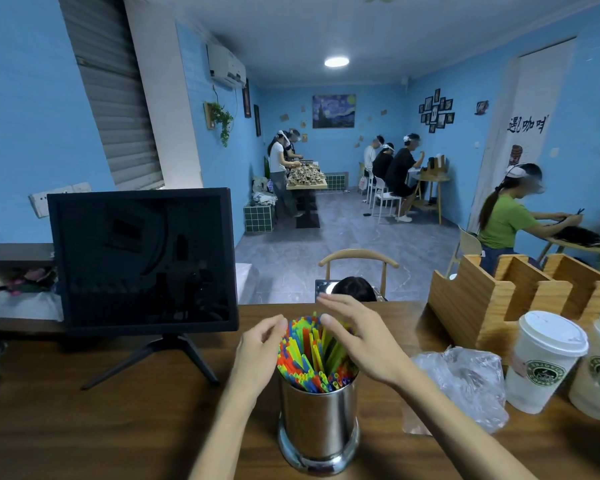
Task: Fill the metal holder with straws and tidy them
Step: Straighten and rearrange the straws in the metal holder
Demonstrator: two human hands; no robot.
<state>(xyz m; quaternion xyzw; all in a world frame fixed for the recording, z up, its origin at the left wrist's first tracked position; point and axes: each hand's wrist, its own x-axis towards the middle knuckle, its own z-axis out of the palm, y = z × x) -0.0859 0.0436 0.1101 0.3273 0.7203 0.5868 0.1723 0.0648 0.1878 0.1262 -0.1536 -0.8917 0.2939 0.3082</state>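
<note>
A shiny metal holder (318, 424) stands on the wooden counter (118, 427) right in front of me. It is packed with colourful straws (312, 351) that lean away from me. My left hand (262, 346) rests against the left side of the straw bundle, its fingers loosely bent. On the right side and over the tops lies my right hand (357, 337), fingers spread and fairly straight. Neither hand grips a straw.
A dark monitor (142, 261) on a tripod foot stands at the left. To the right lie a crumpled clear plastic bag (465, 386), two lidded paper cups (544, 362), and a wooden organiser (499, 292). Beyond the counter edge are a chair and several people.
</note>
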